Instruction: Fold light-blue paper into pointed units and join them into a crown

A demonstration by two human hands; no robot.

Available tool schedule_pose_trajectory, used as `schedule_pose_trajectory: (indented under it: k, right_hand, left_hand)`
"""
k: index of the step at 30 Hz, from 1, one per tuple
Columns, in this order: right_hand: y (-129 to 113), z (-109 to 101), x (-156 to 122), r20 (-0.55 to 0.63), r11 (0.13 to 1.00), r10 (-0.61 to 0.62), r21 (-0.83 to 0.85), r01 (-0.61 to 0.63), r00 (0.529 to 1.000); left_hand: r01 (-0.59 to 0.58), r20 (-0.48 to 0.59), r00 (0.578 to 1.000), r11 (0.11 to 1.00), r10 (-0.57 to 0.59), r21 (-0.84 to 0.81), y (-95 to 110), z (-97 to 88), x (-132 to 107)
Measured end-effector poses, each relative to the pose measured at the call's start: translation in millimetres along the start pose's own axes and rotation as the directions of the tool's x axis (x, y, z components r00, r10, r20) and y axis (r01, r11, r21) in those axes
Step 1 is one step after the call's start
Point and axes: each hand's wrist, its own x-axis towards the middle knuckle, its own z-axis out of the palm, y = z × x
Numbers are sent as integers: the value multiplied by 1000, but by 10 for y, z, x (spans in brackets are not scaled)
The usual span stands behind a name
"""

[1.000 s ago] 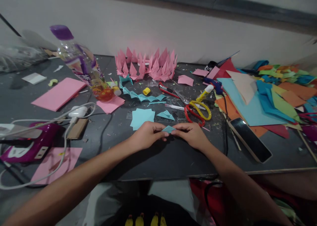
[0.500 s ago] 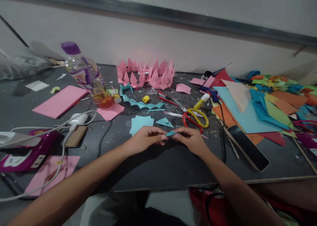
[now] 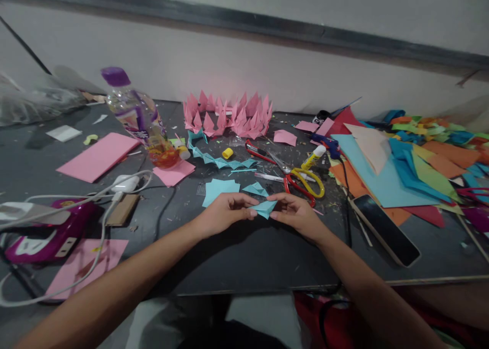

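Two bare hands were on my head feed, working over the near middle of the dark table (image 3: 237, 270). I saw the left hand (image 3: 221, 214) pinching the left end of a folded light-blue paper (image 3: 264, 209), thumb against fingers, narrow grip. The right hand (image 3: 300, 214) had the right end, also narrow, thumb below and fingers above. Paper sat between the hands, raised off the tabletop as far as I could tell; exact fold count unreadable from my view.

Just beyond it: a second folded blue piece (image 3: 255, 188), with a stack of blue squares (image 3: 221, 191) to its left. Further out, a blue zigzag strip (image 3: 219, 162), then pink pointed paper shapes (image 3: 244, 122) near the wall. Scissors (image 3: 321, 187) lay right of center, phone (image 3: 385, 229) further right, bottle (image 3: 139, 122) far left.
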Motion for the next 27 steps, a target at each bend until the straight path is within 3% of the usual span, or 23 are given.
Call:
schedule_pose_trajectory:
  k: [9, 16, 27]
  right_hand:
    - [-217, 36, 249, 8, 982, -63, -180, 64, 998]
    - [-112, 105, 402, -67, 991, -76, -112, 69, 995]
    - [-104, 110, 333, -66, 999, 48, 23, -47, 997]
  left_hand:
    - [-59, -101, 993, 998, 61, 28, 20, -33, 9]
    - [-41, -231, 971, 996, 56, 73, 49, -74, 24]
    - [-46, -247, 966, 993, 72, 110, 58, -76, 11]
